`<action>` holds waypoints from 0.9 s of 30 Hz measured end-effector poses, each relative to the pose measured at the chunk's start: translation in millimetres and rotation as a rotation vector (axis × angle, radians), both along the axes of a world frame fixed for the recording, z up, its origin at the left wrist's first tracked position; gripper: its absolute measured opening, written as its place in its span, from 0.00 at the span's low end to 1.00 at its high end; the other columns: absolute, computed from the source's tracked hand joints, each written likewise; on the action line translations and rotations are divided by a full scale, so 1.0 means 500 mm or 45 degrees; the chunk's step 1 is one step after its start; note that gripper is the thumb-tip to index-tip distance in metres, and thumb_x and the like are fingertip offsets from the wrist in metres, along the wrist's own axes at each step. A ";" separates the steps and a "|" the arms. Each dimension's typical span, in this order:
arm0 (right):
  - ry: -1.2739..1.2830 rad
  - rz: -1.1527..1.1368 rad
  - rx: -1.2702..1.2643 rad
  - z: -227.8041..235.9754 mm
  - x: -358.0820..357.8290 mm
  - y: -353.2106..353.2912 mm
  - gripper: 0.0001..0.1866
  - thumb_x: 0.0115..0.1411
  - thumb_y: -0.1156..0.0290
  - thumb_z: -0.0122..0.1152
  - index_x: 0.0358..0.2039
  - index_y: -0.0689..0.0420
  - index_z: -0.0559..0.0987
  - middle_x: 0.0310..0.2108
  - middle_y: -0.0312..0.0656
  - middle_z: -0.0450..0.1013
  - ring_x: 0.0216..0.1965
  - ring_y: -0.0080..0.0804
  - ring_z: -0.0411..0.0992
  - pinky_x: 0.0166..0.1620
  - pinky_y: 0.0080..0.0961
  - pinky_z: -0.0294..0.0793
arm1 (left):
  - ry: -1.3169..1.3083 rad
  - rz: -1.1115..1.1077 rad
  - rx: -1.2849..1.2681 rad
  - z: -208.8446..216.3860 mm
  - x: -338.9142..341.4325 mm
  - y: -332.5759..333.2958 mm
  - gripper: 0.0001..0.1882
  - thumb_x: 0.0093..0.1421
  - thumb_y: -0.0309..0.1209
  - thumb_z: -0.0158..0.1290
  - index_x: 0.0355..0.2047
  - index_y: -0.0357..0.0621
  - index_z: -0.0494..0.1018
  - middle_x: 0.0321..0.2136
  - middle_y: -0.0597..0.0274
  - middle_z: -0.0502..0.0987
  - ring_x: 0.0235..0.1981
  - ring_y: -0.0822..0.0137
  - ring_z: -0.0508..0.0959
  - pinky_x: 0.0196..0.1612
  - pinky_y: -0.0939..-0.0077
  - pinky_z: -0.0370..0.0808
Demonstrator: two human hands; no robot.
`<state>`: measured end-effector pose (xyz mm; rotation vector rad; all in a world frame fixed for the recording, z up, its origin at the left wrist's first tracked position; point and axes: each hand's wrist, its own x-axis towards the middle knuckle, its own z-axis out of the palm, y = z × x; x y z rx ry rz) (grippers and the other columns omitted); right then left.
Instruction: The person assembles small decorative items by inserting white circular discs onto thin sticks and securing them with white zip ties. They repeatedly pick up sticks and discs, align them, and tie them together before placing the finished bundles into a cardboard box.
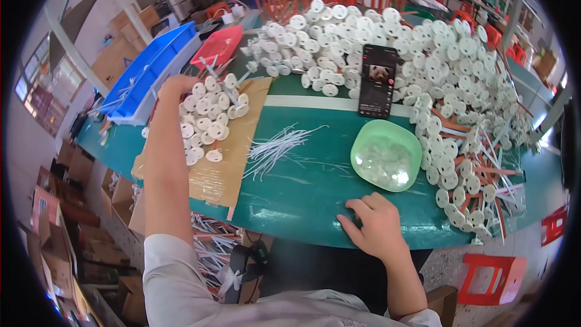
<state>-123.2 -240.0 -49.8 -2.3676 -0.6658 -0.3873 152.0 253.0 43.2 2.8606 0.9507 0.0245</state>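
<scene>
Left hand (176, 86) (beside discs (203, 106)), grip indistinct

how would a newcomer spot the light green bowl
On the dark green table, find the person's bare right hand near the front edge. Just beyond it sits the light green, rounded-square plastic bowl. Its colour sets it apart from the white round discs at its right and the black rectangular phone behind it.

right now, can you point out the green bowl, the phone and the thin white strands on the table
Green bowl (387, 130), head view: bare inner wall, far side
Phone (377, 83), head view: middle of its screen
Thin white strands (275, 148), head view: middle of the bunch
</scene>
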 end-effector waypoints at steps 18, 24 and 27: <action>-0.071 0.031 0.001 -0.004 -0.006 -0.013 0.11 0.48 0.66 0.67 0.30 0.55 0.77 0.22 0.38 0.69 0.27 0.37 0.68 0.31 0.31 0.70 | -0.312 -0.048 -1.083 -0.004 0.009 -0.018 0.05 0.54 0.32 0.53 0.30 0.47 0.76 0.23 0.62 0.78 0.20 0.67 0.77 0.23 0.68 0.76; -0.085 0.017 0.021 -0.012 -0.006 -0.016 0.10 0.48 0.66 0.66 0.29 0.56 0.77 0.22 0.39 0.70 0.27 0.37 0.69 0.31 0.32 0.70 | -0.464 -0.143 -1.252 0.030 -0.021 -0.070 0.08 0.57 0.30 0.51 0.34 0.42 0.77 0.25 0.60 0.78 0.22 0.68 0.79 0.22 0.69 0.76; -0.085 0.035 0.037 -0.013 -0.006 -0.014 0.10 0.49 0.66 0.65 0.29 0.56 0.77 0.22 0.40 0.70 0.28 0.38 0.69 0.32 0.32 0.71 | -0.551 -0.150 -1.325 0.034 -0.036 -0.051 0.08 0.57 0.30 0.51 0.34 0.41 0.76 0.25 0.60 0.78 0.21 0.67 0.78 0.22 0.67 0.76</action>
